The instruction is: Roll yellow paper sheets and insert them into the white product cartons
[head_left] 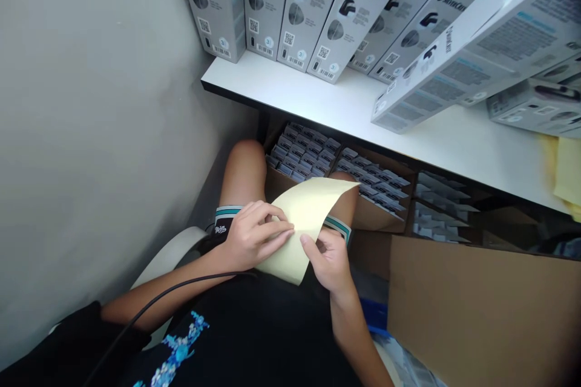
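A pale yellow sheet of paper (297, 205) curves over my lap, its upper right corner bent up. My right hand (330, 257) grips its right edge, with the thumb on the front face and the fingers behind. The fingertips of my left hand (256, 234) are pressed together against the middle of the sheet's front. Whatever sits between those left fingertips is too small to make out.
Grey SilverCrest boxes (302, 9) stand upright along a white shelf (290, 84); one long box (431, 94) leans at the right. Underneath, cartons hold rows of packed boxes (304, 151). A cardboard flap (481, 308) rises at lower right. More yellow paper (569, 169) lies at the shelf's right end.
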The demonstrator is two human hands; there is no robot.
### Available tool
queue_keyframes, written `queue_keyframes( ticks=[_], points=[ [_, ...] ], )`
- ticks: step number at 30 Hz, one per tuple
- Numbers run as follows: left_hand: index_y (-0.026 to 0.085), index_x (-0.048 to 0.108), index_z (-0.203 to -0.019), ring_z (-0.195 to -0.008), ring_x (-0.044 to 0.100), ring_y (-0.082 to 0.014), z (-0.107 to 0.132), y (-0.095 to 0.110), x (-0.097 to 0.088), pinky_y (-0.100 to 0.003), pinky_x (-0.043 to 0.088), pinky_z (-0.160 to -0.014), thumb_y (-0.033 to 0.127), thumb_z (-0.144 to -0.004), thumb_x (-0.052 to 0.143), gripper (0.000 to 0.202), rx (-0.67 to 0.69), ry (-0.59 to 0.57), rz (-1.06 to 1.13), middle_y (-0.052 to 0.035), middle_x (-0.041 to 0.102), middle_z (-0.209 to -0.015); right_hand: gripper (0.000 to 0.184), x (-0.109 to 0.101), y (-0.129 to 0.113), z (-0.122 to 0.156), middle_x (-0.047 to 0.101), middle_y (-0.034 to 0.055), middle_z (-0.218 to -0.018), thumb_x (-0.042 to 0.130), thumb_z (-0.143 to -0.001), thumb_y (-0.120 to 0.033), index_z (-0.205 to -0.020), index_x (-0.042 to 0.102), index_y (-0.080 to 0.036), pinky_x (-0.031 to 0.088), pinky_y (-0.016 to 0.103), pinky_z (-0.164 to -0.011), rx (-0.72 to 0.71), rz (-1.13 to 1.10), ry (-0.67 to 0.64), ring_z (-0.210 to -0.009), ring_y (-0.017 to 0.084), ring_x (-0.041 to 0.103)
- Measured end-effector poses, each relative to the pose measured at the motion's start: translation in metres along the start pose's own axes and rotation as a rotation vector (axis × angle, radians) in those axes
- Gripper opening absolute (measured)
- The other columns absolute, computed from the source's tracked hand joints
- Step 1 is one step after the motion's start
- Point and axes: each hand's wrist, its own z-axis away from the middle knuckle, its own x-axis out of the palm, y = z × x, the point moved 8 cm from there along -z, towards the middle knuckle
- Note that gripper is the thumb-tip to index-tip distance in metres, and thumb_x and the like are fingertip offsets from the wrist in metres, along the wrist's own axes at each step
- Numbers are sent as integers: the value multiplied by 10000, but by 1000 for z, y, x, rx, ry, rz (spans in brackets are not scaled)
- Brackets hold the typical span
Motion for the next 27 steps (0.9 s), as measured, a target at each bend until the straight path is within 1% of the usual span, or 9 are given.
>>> queue_keyframes(
  ticks=[2,4,7,10,14,18,20,24,27],
  points=[
    [218,737,-975,-747,643,-158,0,1,1,-306,483,-662,183,-869,719,113,4,-4,3,-49,723,-914,252,0,3,1,683,34,-683,580,-933,-290,-762,727,-176,524,275,-586,18,-29,-9,-623,175,636],
    [199,738,-970,-752,654,-166,-1,2,1,-310,501,-666,207,-858,741,113,5,-4,31,-58,721,-900,251,-1,4,1,666,27,-660,585,-930,-279,-737,709,-178,517,273,-584,7,-8,-9,-613,172,630],
    [184,737,-945,-758,670,-169,-4,1,1,-307,526,-671,226,-867,739,89,-15,-13,79,-63,717,-878,235,0,-4,1,685,25,-682,583,-934,-248,-739,695,-183,503,264,-595,-53,61,-30,-622,164,633],
    [186,735,-922,-759,674,-164,-6,1,3,-297,535,-672,208,-889,705,50,-34,-46,110,-60,717,-871,249,0,-12,1,687,22,-684,581,-938,-228,-706,662,-185,500,265,-619,-102,144,-44,-633,158,634],
    [190,726,-923,-758,670,-161,-6,1,4,-293,530,-675,190,-904,674,55,-19,-82,92,-51,715,-864,289,3,-17,2,637,7,-638,568,-950,-222,-666,609,-184,470,264,-604,-133,250,-60,-594,139,591],
    [197,719,-919,-761,673,-159,-6,0,4,-288,527,-675,181,-917,635,86,-5,-78,75,-44,714,-864,288,3,-19,2,563,-20,-591,567,-951,-214,-665,590,-184,411,255,-552,-160,302,-45,-537,115,511],
    [196,719,-904,-765,676,-159,-6,-2,5,-288,530,-678,180,-917,627,95,-27,-77,99,-46,715,-869,303,3,-19,2,544,-25,-571,570,-948,-218,-647,580,-186,396,255,-533,-158,303,-32,-518,111,490],
    [176,714,-885,-774,673,-164,-5,-8,6,-294,537,-689,164,-906,639,79,-96,-67,180,-57,710,-867,272,4,-18,1,622,5,-606,566,-947,-227,-693,650,-177,439,263,-551,-142,298,-48,-538,131,548],
    [173,713,-884,-780,665,-159,-5,-14,7,-283,538,-683,168,-911,640,78,-187,-65,275,-58,699,-868,269,4,-19,-1,652,14,-607,577,-934,-236,-694,682,-180,468,265,-556,-137,301,-49,-547,144,583]
  ],
)
